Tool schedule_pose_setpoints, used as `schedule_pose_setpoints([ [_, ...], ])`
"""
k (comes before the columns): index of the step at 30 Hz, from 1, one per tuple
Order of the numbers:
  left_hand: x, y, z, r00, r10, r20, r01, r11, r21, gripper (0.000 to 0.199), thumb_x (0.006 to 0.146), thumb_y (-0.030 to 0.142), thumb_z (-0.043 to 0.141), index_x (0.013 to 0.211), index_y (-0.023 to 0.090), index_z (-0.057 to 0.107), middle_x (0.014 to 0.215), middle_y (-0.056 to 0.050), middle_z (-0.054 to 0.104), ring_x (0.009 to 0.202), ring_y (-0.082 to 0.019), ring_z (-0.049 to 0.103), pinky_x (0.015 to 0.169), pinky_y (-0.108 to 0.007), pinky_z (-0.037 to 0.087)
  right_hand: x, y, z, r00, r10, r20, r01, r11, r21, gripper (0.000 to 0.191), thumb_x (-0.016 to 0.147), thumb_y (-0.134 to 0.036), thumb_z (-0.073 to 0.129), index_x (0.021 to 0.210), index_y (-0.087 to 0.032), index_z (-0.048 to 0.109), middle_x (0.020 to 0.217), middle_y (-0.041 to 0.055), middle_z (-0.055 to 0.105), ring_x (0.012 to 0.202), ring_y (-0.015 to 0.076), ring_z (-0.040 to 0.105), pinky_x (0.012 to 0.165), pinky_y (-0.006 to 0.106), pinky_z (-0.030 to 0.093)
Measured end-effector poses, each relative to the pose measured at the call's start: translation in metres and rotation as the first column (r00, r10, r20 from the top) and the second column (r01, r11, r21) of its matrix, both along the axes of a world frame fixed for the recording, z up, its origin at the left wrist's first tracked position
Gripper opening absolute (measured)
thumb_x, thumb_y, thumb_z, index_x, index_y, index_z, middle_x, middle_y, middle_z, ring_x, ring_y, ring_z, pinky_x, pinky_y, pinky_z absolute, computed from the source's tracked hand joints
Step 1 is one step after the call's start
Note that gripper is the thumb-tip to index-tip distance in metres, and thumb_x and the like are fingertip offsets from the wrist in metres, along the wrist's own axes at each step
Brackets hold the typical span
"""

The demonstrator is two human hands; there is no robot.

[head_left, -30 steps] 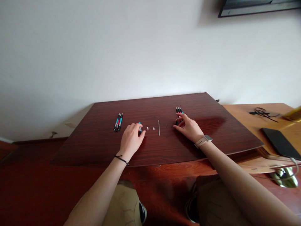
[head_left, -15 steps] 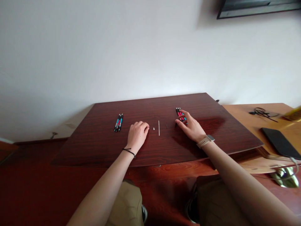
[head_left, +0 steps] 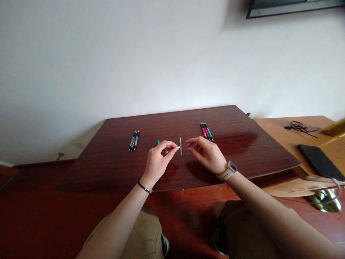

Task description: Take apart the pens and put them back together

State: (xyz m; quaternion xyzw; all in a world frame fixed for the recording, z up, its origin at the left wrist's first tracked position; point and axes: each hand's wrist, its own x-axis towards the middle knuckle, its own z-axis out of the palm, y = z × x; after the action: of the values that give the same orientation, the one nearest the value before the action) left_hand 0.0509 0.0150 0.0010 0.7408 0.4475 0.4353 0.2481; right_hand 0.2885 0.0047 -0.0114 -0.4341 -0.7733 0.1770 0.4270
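Note:
My left hand is closed in a pinch, with a small white plastic piece at its fingertips. Just right of it, a thin white pen refill lies upright in view on the dark table. My right hand hovers on the refill's other side, its fingers bent and thumb apart from them, nothing visible between. A teal piece, perhaps a pen barrel, shows partly behind my left hand. Several pens lie together at left. Behind my right hand rest pink and teal pens.
The dark wooden table stands against a white wall. To the right, a lighter desk holds a black cable, a black phone-like slab and a yellow object. A screen hangs at upper right.
My left hand has lifted and pinched the small white piece, uncovering the teal piece. My right hand has moved left from the pens toward the refill, covering where a small dark part lay.

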Motion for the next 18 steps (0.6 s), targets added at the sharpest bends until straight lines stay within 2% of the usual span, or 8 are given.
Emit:
schedule_pose_setpoints([
  [5, 0.008, -0.005, -0.002, 0.997, -0.072, -0.028, 0.072, 0.997, -0.015, 0.008, 0.102, 0.031, 0.069, 0.1, 0.025, 0.076, 0.101, -0.002, 0.08, 0.088, -0.019, 0.072, 0.081, -0.032, 0.056, -0.009, -0.002, -0.005, 0.996, 0.08, -0.029, -0.081, 0.996, -0.044, 0.018, 0.105, -0.036, 0.065, 0.12, -0.028, 0.072, 0.103, 0.004, 0.079, 0.083, 0.0195, 0.073, 0.079, 0.032, 0.058],
  [9, 0.011, -0.005, -0.007, 0.992, -0.112, -0.061, 0.111, 0.994, -0.015, 0.007, 0.103, 0.028, 0.068, 0.101, 0.025, 0.074, 0.101, -0.001, 0.079, 0.088, -0.019, 0.071, 0.08, -0.032, 0.055, -0.012, -0.001, -0.008, 0.994, 0.062, -0.089, -0.07, 0.994, -0.085, 0.015, 0.104, -0.039, 0.067, 0.107, -0.027, 0.076, 0.095, 0.0023, 0.08, 0.081, 0.0189, 0.074, 0.076, 0.03, 0.058],
  [12, 0.007, 0.002, -0.013, 0.99, -0.099, -0.103, 0.101, 0.995, 0.013, 0.012, 0.102, 0.024, 0.068, 0.113, 0.025, 0.072, 0.108, -0.004, 0.078, 0.095, -0.021, 0.073, 0.087, -0.036, 0.057, -0.012, -0.001, -0.011, 0.991, 0.017, -0.133, -0.034, 0.991, -0.127, 0.017, 0.103, -0.041, 0.068, 0.105, -0.026, 0.076, 0.094, 0.0029, 0.08, 0.081, 0.0199, 0.074, 0.076, 0.031, 0.058],
  [13, 0.003, 0.005, -0.015, 0.988, -0.074, -0.137, 0.081, 0.996, 0.045, 0.018, 0.101, 0.021, 0.068, 0.119, 0.025, 0.07, 0.111, -0.005, 0.078, 0.099, -0.023, 0.072, 0.092, -0.039, 0.057, -0.013, 0.0, -0.011, 0.989, -0.001, -0.147, -0.02, 0.99, -0.138, 0.018, 0.103, -0.042, 0.068, 0.104, -0.026, 0.075, 0.094, 0.0033, 0.08, 0.081, 0.0202, 0.074, 0.076, 0.032, 0.059],
  [15, -0.004, 0.014, -0.019, 0.951, -0.007, -0.309, 0.053, 0.989, 0.141, 0.022, 0.099, 0.017, 0.068, 0.12, 0.024, 0.07, 0.117, -0.007, 0.076, 0.112, -0.027, 0.068, 0.104, -0.046, 0.053, -0.013, 0.001, -0.011, 0.983, -0.032, -0.178, 0.003, 0.987, -0.161, 0.019, 0.102, -0.044, 0.069, 0.104, -0.026, 0.075, 0.093, 0.0037, 0.081, 0.081, 0.0206, 0.075, 0.076, 0.032, 0.06],
  [18, -0.015, 0.027, -0.025, 0.87, 0.078, -0.487, 0.037, 0.974, 0.222, 0.023, 0.101, 0.017, 0.065, 0.121, 0.023, 0.072, 0.121, -0.009, 0.075, 0.116, -0.031, 0.063, 0.105, -0.049, 0.049, -0.013, 0.001, -0.012, 0.977, -0.051, -0.208, 0.013, 0.983, -0.182, 0.02, 0.101, -0.044, 0.069, 0.103, -0.025, 0.074, 0.095, 0.0042, 0.081, 0.083, 0.0214, 0.076, 0.077, 0.033, 0.06],
])
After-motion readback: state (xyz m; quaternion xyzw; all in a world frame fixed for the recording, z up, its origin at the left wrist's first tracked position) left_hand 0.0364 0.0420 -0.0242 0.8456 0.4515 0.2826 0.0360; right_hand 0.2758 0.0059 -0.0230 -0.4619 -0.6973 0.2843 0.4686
